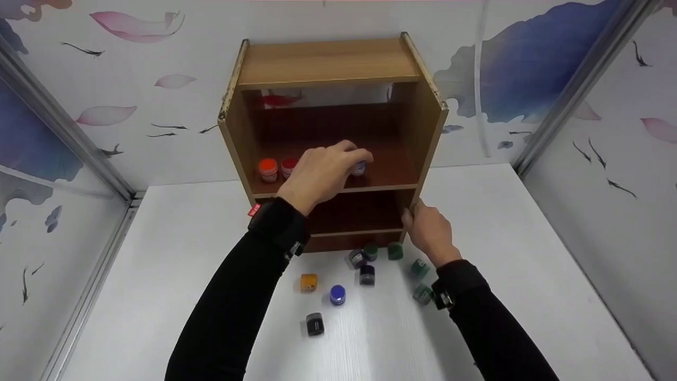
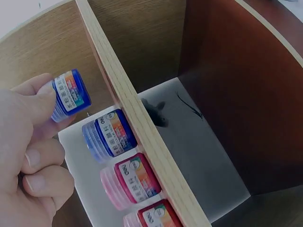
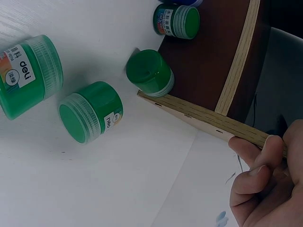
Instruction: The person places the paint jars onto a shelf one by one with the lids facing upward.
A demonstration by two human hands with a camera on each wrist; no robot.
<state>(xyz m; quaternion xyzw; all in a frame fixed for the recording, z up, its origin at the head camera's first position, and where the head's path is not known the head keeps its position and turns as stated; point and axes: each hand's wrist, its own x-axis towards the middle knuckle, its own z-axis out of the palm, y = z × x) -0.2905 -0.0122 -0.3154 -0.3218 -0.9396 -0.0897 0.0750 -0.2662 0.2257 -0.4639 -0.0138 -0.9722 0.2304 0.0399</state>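
Note:
My left hand [image 1: 323,172] reaches over the upper shelf of a small wooden cabinet [image 1: 328,63]. Its thumb and fingers pinch a blue paint jar [image 2: 72,92] by the clear lid. Beside that jar on the shelf stand another blue jar [image 2: 116,132], a crimson jar [image 2: 138,178] and a red jar [image 2: 161,215]. An orange-red lidded jar [image 1: 268,169] shows at the shelf's left end in the head view. My right hand [image 1: 431,231] grips the front edge of the cabinet's right side panel [image 3: 199,124], low down. The left hand hides part of the row in the head view.
On the white table [image 1: 158,296] before the cabinet lie several jars: a yellow one [image 1: 308,282], a blue one [image 1: 337,295], a black one [image 1: 314,324], dark ones [image 1: 367,275] and green ones [image 3: 90,113]. Patterned wall panels [image 1: 592,106] enclose the sides and back.

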